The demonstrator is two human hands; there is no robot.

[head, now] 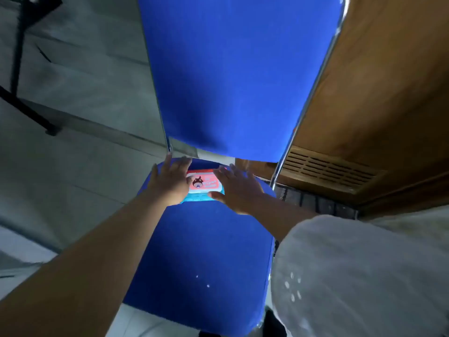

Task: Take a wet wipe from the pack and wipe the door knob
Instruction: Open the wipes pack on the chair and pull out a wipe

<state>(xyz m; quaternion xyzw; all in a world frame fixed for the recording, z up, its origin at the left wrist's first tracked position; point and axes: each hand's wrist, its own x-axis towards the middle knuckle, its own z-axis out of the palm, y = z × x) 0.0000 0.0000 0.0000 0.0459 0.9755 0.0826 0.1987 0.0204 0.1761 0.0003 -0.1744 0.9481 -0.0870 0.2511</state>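
Observation:
A wet wipe pack [202, 184], teal with a pink lid and a cartoon figure, lies at the back of a blue chair seat [204, 251]. My left hand [170, 182] rests flat over the pack's left end, fingers spread. Over the pack's right end lies my right hand [237, 188], fingers spread and the thumb along the pack's near edge. Neither hand has closed around the pack. The lid looks closed. No door knob is in view.
The blue backrest [238, 69] with chrome tubes [313, 93] rises right behind the pack. A brown wooden door [379, 93] with a slatted vent [325, 166] stands to the right. Black furniture legs [26, 108] stand on the grey tiled floor at left. A white sleeve [359, 276] fills the lower right.

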